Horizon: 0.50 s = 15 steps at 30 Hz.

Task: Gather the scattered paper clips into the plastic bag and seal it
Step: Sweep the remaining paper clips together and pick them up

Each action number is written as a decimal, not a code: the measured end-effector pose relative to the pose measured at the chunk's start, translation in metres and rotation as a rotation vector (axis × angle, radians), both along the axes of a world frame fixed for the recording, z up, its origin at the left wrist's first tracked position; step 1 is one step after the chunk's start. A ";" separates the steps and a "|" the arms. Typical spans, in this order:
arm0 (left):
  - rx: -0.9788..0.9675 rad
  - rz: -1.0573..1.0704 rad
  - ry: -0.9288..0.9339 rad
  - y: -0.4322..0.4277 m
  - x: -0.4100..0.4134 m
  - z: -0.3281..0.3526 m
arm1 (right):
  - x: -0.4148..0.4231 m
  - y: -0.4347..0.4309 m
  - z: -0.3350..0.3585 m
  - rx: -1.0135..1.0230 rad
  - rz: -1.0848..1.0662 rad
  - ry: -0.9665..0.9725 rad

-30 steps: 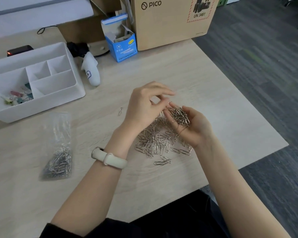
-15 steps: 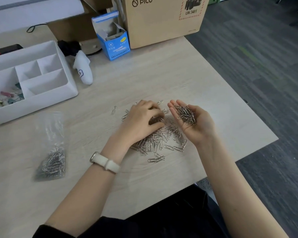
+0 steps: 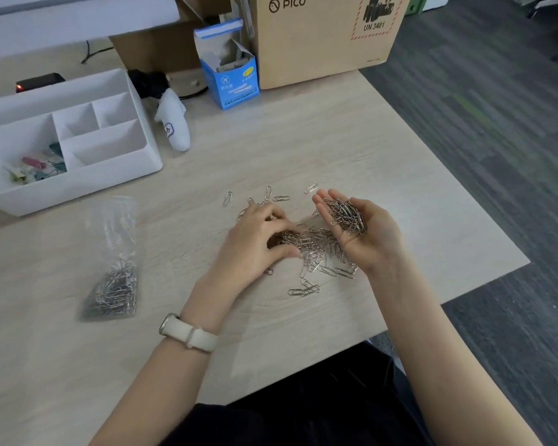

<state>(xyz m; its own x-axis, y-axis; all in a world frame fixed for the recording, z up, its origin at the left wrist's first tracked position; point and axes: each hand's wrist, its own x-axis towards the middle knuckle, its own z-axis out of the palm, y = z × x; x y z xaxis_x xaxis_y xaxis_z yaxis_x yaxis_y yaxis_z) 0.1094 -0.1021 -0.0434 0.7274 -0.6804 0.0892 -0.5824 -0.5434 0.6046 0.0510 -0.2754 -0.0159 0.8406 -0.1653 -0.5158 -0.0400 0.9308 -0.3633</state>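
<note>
A heap of silver paper clips (image 3: 319,252) lies on the wooden table between my hands, with stray clips (image 3: 277,196) scattered just beyond it. My left hand (image 3: 258,243) rests palm down on the heap's left side, fingers curled around some clips. My right hand (image 3: 364,230) is cupped palm up above the heap's right side and holds a bunch of paper clips (image 3: 347,215). The clear plastic bag (image 3: 113,268) lies flat at the left, apart from both hands, with many clips in its lower end.
A white compartment organiser (image 3: 103,149) holding coloured clips stands at the back left. Beside it lie a white controller (image 3: 174,127), a blue carton (image 3: 229,75) and a PICO cardboard box (image 3: 319,43). The table edge (image 3: 464,284) runs close to my right hand.
My left hand has come down from beside the right palm onto the heap and is curling over clips. The right hand stays cupped with its bunch.
</note>
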 end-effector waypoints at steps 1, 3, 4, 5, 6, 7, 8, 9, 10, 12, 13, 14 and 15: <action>-0.025 0.025 -0.010 -0.001 -0.001 -0.002 | 0.000 0.001 0.001 -0.003 0.000 0.002; -0.042 0.061 -0.020 -0.004 -0.001 -0.002 | 0.000 0.001 0.001 -0.008 -0.004 0.007; -0.041 0.065 -0.026 -0.006 0.000 -0.001 | 0.000 0.002 0.002 -0.007 -0.005 0.010; -0.038 0.063 -0.032 -0.006 0.001 0.001 | 0.000 0.003 0.002 -0.004 -0.003 0.014; -0.039 0.059 -0.031 -0.007 0.002 0.002 | 0.001 0.005 0.003 0.000 0.000 0.017; -0.045 0.054 -0.017 -0.007 0.003 0.004 | 0.001 0.006 0.003 0.005 0.003 0.019; -0.056 0.057 0.013 -0.007 0.005 0.005 | 0.001 0.008 0.004 0.009 0.008 0.022; -0.068 0.064 0.050 -0.007 0.007 0.006 | 0.002 0.010 0.004 0.011 0.014 0.025; -0.079 0.076 0.090 -0.007 0.010 0.007 | 0.002 0.011 0.004 0.010 0.022 0.031; -0.103 0.101 0.157 -0.004 0.015 0.012 | 0.004 0.015 0.003 0.004 0.038 0.044; -0.126 0.109 0.183 -0.003 0.017 0.015 | 0.005 0.016 0.002 -0.001 0.044 0.049; -0.154 0.116 0.205 -0.002 0.019 0.018 | 0.006 0.018 0.003 -0.004 0.050 0.054; -0.186 0.117 0.226 0.000 0.020 0.024 | 0.007 0.020 0.002 -0.003 0.056 0.061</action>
<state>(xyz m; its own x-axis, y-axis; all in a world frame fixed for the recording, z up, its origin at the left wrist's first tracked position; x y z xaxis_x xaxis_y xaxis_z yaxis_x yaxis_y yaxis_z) 0.1297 -0.1025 -0.0199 0.8152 -0.5783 0.0317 -0.3624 -0.4666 0.8068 0.0585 -0.2552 -0.0134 0.8156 -0.1208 -0.5659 -0.1137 0.9254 -0.3615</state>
